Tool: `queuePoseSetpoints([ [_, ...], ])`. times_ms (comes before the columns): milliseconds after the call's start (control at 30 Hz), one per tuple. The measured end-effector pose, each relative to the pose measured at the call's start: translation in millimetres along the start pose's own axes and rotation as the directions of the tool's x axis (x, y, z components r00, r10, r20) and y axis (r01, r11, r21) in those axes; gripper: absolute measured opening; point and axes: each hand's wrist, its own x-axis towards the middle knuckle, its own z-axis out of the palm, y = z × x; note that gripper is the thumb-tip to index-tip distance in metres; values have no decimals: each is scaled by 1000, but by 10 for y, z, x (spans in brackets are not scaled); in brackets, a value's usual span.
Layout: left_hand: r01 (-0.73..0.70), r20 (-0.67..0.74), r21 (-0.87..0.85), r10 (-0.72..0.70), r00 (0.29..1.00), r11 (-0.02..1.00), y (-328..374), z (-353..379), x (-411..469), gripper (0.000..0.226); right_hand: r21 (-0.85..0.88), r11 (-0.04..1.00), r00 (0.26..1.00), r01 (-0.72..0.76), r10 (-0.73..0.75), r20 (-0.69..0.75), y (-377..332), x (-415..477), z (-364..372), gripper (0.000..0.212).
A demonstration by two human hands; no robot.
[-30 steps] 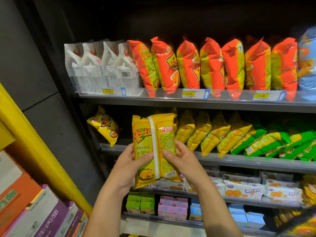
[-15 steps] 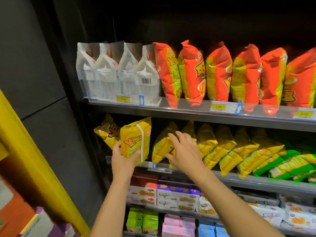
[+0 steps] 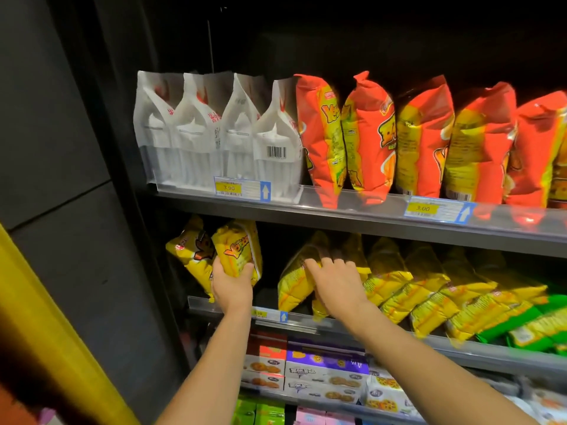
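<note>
My left hand [image 3: 230, 286] grips a yellow snack bag [image 3: 237, 250] from below and holds it upright at the left end of the middle shelf [image 3: 306, 320]. Right beside it leans another yellow bag [image 3: 191, 256] against the shelf's left side. My right hand [image 3: 336, 283] lies with spread, nearly straight fingers on the leftmost bag [image 3: 296, 277] of a slanted row of yellow bags [image 3: 429, 289]. A dark gap separates the held bag from that row.
The top shelf [image 3: 337, 210] carries white bags [image 3: 214, 133] at left and orange-red bags [image 3: 414, 139] at right. Green bags [image 3: 540, 323] end the middle row. Biscuit boxes [image 3: 325, 372] fill the shelf below. A dark wall panel [image 3: 76, 240] and a yellow post [image 3: 36, 332] stand at left.
The yellow bag, held in both hands a second ago, is now in my left hand alone and has gone into the shelf's left end. My right hand has moved onto the slanted row.
</note>
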Motion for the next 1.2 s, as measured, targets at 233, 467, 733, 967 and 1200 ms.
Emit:
queuePoseSetpoints([
  [233,123,-43,-8,-123,991,992,-28,86,215,77,6,1000,1000,6,-6,-3,-8,70,47,59],
  [467,151,-38,43,-149,988,988,-160,87,207,68,21,1000,995,9,-7,-99,1,69,84,53],
  [733,142,-44,-11,-143,989,990,-89,17,73,94,-16,999,971,-28,23,-239,54,90,183,51],
  [967,-41,-66,-25,39,997,999,78,-247,-461,92,61,998,934,-24,45,-354,87,-128,83,58],
  [1200,-519,457,339,345,820,784,334,-346,-1183,105,142,989,957,-48,87,-278,109,-607,-253,57],
])
